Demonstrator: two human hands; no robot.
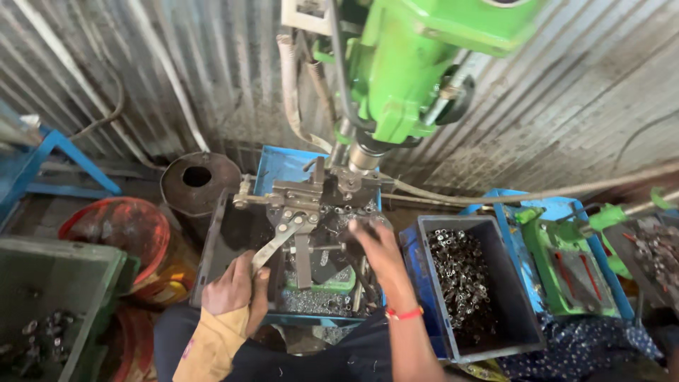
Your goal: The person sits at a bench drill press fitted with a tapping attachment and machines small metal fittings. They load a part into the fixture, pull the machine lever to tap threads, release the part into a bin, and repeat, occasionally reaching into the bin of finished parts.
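The left hand (232, 288), its forearm in a tan sleeve, is wrapped tight around the lower end of a bare metal clamp lever (277, 244), which slants up toward 1 o'clock to the steel clamping fixture (311, 194) under the spindle of the green drill press (407, 67). The right hand (378, 251), with a red thread at the wrist, reaches from 5 o'clock into the fixture's right side; its fingertips are blurred, so I cannot tell whether they pinch a part or are spread. Fixture and lever sit in a dark metal tray (230, 237) strewn with small shiny metal pieces and swarf, at the centre of the view. Just beside the right forearm, at 3 o'clock, stands a blue plastic crate (495, 297) holding a heap of small metal parts (460, 276). At 9 o'clock lies a red basin (120, 230), a rusty round drum (199, 180) sits at 10 o'clock, and a green crate (60, 304) with a few parts is at 8 o'clock. A corrugated sheet wall (580, 106) rises behind.
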